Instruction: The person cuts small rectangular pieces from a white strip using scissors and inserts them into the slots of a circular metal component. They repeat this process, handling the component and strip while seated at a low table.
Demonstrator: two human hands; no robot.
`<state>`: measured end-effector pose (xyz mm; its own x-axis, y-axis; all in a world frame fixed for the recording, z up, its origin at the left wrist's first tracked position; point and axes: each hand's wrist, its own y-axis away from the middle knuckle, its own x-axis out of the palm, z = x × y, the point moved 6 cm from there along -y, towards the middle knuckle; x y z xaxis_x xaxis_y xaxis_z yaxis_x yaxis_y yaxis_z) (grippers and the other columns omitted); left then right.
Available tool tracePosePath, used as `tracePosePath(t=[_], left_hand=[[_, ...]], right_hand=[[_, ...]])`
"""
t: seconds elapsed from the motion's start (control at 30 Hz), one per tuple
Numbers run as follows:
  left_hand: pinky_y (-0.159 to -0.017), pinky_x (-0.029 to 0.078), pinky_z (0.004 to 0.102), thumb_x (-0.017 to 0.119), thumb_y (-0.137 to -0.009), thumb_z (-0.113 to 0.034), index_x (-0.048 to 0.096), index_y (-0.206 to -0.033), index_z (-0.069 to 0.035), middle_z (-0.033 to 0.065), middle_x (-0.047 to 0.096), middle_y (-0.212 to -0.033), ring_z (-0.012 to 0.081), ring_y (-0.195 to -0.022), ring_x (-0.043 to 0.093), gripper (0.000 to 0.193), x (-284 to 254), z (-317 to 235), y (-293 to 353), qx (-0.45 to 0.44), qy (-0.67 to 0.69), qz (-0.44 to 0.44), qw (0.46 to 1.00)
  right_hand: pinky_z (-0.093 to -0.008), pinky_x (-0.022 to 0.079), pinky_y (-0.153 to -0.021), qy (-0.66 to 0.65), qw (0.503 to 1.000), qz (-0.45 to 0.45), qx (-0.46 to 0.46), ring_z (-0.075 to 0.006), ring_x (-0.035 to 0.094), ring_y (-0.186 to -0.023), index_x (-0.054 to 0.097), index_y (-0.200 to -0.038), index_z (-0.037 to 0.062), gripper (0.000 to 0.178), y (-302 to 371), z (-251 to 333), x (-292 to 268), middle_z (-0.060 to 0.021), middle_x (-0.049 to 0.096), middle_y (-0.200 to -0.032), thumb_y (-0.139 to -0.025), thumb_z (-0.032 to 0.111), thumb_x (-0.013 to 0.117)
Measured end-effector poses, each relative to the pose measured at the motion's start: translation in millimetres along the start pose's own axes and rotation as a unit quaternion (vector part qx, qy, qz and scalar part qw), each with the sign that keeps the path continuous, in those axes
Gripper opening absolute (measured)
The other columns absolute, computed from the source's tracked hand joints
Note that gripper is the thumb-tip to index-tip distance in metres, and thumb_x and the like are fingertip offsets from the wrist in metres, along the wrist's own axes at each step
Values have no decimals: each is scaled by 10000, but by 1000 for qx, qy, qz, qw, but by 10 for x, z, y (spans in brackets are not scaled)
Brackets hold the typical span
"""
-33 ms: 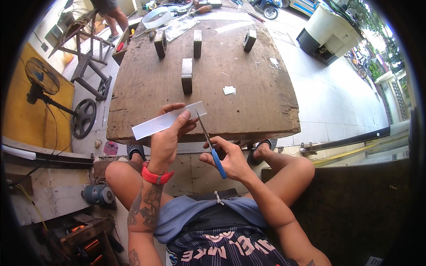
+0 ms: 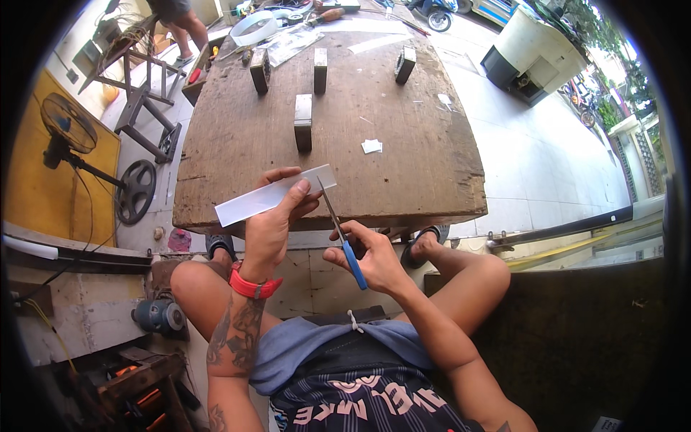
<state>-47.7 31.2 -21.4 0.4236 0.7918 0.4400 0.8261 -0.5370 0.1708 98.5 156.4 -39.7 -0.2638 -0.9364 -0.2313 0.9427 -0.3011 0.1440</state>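
Observation:
My left hand (image 2: 277, 216) pinches a white translucent plastic strip (image 2: 248, 205) between thumb and fingers, just above the near edge of the wooden table (image 2: 403, 180). My right hand (image 2: 371, 253) grips blue-handled scissors (image 2: 353, 263). Their blades reach up to the strip near its right end, close to my left fingertips. Whether the blades have cut into it, I cannot tell. Beyond the strip, a dark rectangular block with a pale top face (image 2: 304, 124) stands on the table. Small white cut pieces (image 2: 371, 147) lie to the right of that block.
Three similar blocks (image 2: 320, 72) stand farther back. At the far end lie a coiled clear strip (image 2: 253, 29), a plastic bag (image 2: 288, 45) and assorted tools. A black fan (image 2: 68, 129) and a wooden stool frame (image 2: 140, 115) stand left; another person's legs (image 2: 188, 32) show behind.

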Motion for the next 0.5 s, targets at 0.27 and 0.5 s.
tracePosePath(t=[0.27,0.5], left_hand=[[-877,658,318,723,-1010,-87,580,-1311,-21,163,711,-1174,237,-1035,760,340,2,47,-69,6,8,15,1000],[-866,657,318,726,-1010,-100,580,-1308,-22,144,718,-1137,216,-1001,763,341,38,56,-59,-8,5,22,1000]], right_hand=[[-232,416,-610,12,1000,9,16,-48,539,-673,679,-1104,39,415,-74,-20,-30,4,632,-739,-920,368,852],[-280,421,-593,-18,1000,-5,9,-82,505,-650,694,-1092,6,495,-79,-16,-20,-16,600,-671,-898,430,858]])
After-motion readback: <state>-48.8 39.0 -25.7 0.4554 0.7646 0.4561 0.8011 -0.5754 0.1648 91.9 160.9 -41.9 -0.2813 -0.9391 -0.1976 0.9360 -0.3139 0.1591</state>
